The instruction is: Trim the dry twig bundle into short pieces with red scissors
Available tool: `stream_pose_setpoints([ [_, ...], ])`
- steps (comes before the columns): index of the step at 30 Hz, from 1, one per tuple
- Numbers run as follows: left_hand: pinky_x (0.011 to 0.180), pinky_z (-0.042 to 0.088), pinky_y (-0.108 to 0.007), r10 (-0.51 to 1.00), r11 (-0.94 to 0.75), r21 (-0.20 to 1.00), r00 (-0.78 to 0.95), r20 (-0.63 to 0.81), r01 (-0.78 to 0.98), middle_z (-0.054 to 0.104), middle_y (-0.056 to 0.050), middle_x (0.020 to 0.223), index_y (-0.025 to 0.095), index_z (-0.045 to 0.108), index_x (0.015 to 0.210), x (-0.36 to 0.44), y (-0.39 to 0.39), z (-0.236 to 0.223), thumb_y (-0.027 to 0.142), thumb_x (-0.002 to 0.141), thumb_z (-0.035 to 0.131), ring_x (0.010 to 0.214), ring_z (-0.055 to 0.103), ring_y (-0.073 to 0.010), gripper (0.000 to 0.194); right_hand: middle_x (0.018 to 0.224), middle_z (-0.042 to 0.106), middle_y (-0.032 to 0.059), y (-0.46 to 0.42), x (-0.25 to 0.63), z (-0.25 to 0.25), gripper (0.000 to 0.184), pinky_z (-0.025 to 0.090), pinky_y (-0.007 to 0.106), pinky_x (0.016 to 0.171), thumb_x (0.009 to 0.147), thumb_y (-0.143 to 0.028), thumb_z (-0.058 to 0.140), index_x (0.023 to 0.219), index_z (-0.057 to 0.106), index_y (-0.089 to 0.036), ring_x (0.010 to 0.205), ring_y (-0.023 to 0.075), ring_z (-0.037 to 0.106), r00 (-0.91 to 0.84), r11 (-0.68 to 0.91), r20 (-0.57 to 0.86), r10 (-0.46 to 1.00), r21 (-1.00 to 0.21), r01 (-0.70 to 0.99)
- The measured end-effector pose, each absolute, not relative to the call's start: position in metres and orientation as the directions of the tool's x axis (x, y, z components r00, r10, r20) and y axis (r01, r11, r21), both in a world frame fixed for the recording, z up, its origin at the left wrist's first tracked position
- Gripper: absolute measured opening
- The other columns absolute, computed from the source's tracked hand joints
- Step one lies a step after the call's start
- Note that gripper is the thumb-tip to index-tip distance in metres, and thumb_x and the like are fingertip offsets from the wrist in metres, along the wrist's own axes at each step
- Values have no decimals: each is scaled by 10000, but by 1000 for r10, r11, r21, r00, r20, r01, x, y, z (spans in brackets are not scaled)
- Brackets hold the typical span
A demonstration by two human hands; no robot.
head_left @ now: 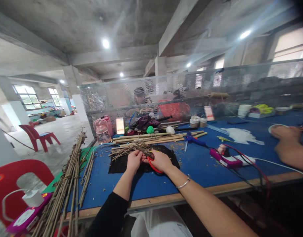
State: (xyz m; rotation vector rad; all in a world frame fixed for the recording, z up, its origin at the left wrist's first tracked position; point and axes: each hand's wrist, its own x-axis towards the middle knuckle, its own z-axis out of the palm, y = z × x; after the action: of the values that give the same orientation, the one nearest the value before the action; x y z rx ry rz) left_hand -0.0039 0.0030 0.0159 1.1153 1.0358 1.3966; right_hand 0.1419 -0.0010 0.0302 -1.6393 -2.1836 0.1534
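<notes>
My right hand [162, 161] is closed around red-handled pruning shears [155, 168], whose dark blades point left toward my other hand. My left hand [134, 160] pinches a thin dry twig [138, 147] close to the blades, and the fingertips of both hands nearly meet. Just beyond them lies a pile of short cut twigs [120, 151] on a black cloth [116, 167]. Whether the blades touch the twig is too small to tell.
Long dry stalks [69, 184] lean across the blue table [131, 192] at left. Behind are bamboo sticks [161, 139] and a blue glue gun [194, 140]. A purple power strip [225, 159] with cables lies right. Another person's arm [293, 148] reaches in at far right.
</notes>
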Motion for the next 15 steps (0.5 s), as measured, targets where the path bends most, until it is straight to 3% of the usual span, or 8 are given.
stream_pose_setpoints([
  [4,498,450,-173,995,-66,963,-85,45,-262,617,-9,618,133,601,785,-4,1,19,247,669,639,498,554,-71,167,836,647,50,-1,143,31,505,364,250,586,678,-682,464,865,546,-219,771,208,612,-232,307,251,940,-320,896],
  [9,504,451,-166,986,-37,954,-165,-13,-297,621,-29,615,113,580,705,-5,1,19,242,653,669,525,575,-76,165,817,643,46,-1,146,33,488,351,252,582,685,-675,458,825,545,-216,758,202,607,-222,306,272,936,-319,897],
  [15,467,442,-156,987,-52,954,-163,3,-294,632,-46,672,110,582,738,-5,0,20,249,659,663,552,594,-88,179,846,631,38,-4,146,34,512,355,263,620,668,-675,478,891,533,-218,797,198,588,-249,370,359,899,-321,872],
])
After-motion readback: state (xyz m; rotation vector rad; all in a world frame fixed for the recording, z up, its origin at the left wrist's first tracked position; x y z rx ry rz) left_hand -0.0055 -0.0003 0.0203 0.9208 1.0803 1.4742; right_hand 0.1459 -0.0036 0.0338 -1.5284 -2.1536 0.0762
